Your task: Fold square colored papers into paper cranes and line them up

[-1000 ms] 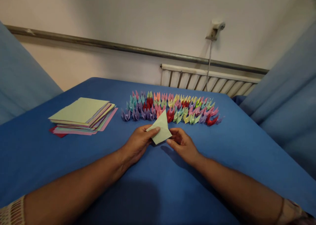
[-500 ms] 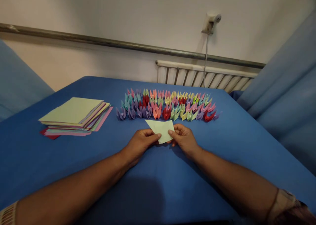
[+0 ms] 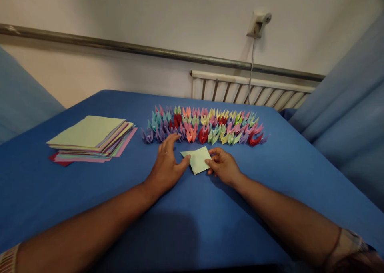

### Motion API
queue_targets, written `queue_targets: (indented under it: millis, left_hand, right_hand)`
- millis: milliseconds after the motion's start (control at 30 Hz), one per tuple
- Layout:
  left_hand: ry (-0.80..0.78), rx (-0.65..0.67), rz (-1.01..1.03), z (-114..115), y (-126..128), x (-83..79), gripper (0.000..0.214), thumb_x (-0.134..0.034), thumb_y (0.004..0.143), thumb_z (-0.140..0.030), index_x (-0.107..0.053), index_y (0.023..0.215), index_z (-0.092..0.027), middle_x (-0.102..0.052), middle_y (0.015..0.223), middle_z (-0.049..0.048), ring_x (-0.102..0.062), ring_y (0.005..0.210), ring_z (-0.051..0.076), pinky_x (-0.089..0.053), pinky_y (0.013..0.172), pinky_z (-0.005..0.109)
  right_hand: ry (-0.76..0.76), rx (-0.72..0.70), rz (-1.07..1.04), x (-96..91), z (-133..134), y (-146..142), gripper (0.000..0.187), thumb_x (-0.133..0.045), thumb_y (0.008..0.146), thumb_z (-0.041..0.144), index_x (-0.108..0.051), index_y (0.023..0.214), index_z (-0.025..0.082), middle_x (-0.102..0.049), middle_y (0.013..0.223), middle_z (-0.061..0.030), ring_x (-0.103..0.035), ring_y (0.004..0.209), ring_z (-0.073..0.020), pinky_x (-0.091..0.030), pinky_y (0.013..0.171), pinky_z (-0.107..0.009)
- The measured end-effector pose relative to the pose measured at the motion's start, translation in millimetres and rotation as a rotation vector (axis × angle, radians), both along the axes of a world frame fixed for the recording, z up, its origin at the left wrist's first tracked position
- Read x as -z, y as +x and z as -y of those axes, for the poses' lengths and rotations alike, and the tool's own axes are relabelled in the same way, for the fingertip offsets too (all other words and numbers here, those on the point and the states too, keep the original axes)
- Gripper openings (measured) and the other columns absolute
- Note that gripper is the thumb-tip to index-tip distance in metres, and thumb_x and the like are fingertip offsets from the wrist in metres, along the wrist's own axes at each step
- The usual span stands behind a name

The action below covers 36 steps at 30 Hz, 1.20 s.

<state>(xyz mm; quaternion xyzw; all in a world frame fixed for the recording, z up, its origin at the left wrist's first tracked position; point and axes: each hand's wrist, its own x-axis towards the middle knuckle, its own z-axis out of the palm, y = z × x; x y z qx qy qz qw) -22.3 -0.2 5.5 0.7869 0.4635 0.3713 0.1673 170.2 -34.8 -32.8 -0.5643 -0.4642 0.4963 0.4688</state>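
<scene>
The pale green folded paper (image 3: pixel 198 160) sits mid-frame between the hands, its long way running sideways, its point toward the left hand (image 3: pixel 168 167). The right hand (image 3: pixel 222 167) is nearer and pinches its right corner. The left hand is spread wide, thumb by the paper (maybe touching; one can't tell).

Swung the tip of the green paper (image 3: pixel 198 162) from near 12 o'clock round to about 10 o'clock. Passed its grip from the left hand (image 3: pixel 166 166) to a pinch in the right hand (image 3: pixel 224 168). Unclasped the left, with fingers now spread toward 12 o'clock.
</scene>
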Motion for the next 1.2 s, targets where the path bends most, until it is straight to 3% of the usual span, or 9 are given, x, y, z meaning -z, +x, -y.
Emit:
queue_targets:
  millis: [100, 200, 267, 433, 500, 633, 800, 967, 1200]
  left_hand:
    - [0.232, 0.223, -0.105, 6, -2, -9.8, 0.053, -0.056, 0.084, -0.021, -0.041, 0.135, -0.018, -0.047, 0.140, 0.0132, -0.038, 0.133, 0.028, -0.029, 0.111, 0.049]
    - [0.149, 0.550, -0.268, 9, -2, -9.1, 0.044, -0.054, 0.085, -0.018, -0.048, 0.128, -0.022, -0.059, 0.127, 0.0084, -0.051, 0.120, 0.024, -0.036, 0.106, 0.044]
    - [0.066, 0.646, -0.374, 7, -1, -4.6, 0.041, -0.057, 0.084, -0.020, -0.052, 0.125, -0.021, -0.061, 0.122, 0.0082, -0.054, 0.116, 0.025, -0.038, 0.103, 0.044]
    - [0.019, 0.672, -0.455, -1, -2, 2.0, 0.038, -0.061, 0.084, -0.026, -0.056, 0.121, -0.018, -0.061, 0.124, 0.0097, -0.054, 0.117, 0.025, -0.038, 0.104, 0.042]
    - [0.029, 0.672, -0.457, -2, -2, 2.4, 0.035, -0.061, 0.086, -0.027, -0.058, 0.120, -0.018, -0.063, 0.122, 0.0093, -0.055, 0.115, 0.025, -0.037, 0.103, 0.041]
    - [0.050, 0.670, -0.457, -4, -1, 3.2, 0.027, -0.058, 0.089, -0.027, -0.060, 0.115, -0.020, -0.067, 0.113, 0.0077, -0.060, 0.108, 0.024, -0.038, 0.101, 0.043]
    - [0.062, 0.677, -0.434, -5, 0, 3.1, 0.019, -0.051, 0.093, -0.026, -0.066, 0.104, -0.021, -0.068, 0.109, 0.0059, -0.062, 0.103, 0.021, -0.038, 0.101, 0.043]
    - [0.050, 0.722, -0.429, -5, 0, 1.6, 0.022, -0.052, 0.093, -0.027, -0.068, 0.108, -0.024, -0.068, 0.114, 0.0061, -0.059, 0.111, 0.021, -0.039, 0.101, 0.041]
    - [-0.066, 0.847, -0.472, -11, -14, -12.9, 0.024, -0.055, 0.091, -0.026, -0.069, 0.111, -0.027, -0.063, 0.128, 0.0065, -0.053, 0.123, 0.023, -0.036, 0.106, 0.040]
  right_hand:
    - [-0.032, -0.018, 0.036, -2.5, -1, 1, 0.022, -0.062, 0.077, 0.019, -0.049, 0.094, 0.021, -0.054, 0.053, 0.0102, -0.058, 0.041, -0.0107, -0.035, 0.036, -0.017]
    - [-0.075, -0.071, 0.116, -3.3, -3, 4, 0.021, -0.059, 0.081, 0.019, -0.049, 0.100, 0.020, -0.053, 0.053, 0.0100, -0.058, 0.044, -0.0117, -0.037, 0.039, -0.019]
    - [-0.081, -0.089, 0.257, -3.8, -4, 10, 0.023, -0.057, 0.083, 0.020, -0.049, 0.105, 0.020, -0.056, 0.057, 0.0079, -0.057, 0.046, -0.0122, -0.041, 0.044, -0.022]
    - [0.227, -0.072, 0.888, -12.3, 3, 27, 0.034, -0.064, 0.079, 0.020, -0.053, 0.112, 0.019, -0.061, 0.103, -0.0075, -0.061, 0.079, -0.0173, -0.048, 0.078, -0.035]
    - [0.326, -0.196, 0.986, -18.0, 7, 31, 0.030, -0.062, 0.081, 0.020, -0.055, 0.110, 0.018, -0.058, 0.106, -0.0085, -0.059, 0.087, -0.0188, -0.046, 0.083, -0.036]
    - [0.450, -0.478, 0.974, -25.4, 13, 32, 0.027, -0.065, 0.082, 0.027, -0.058, 0.108, 0.020, -0.058, 0.103, -0.0067, -0.054, 0.099, -0.0210, -0.042, 0.089, -0.037]
    - [0.505, -0.546, 0.958, -24.6, 12, 30, 0.023, -0.064, 0.086, 0.031, -0.060, 0.106, 0.020, -0.059, 0.103, -0.0070, -0.053, 0.099, -0.0208, -0.042, 0.089, -0.038]
    - [0.545, -0.654, 0.886, -25.3, 11, 31, 0.025, -0.064, 0.086, 0.025, -0.064, 0.111, 0.024, -0.060, 0.107, -0.0058, -0.054, 0.100, -0.0198, -0.043, 0.090, -0.037]
    - [0.479, -0.822, 0.919, -41.3, 21, 45, 0.037, -0.059, 0.089, 0.024, -0.061, 0.126, 0.026, -0.052, 0.134, -0.0087, -0.050, 0.121, -0.0231, -0.039, 0.103, -0.040]
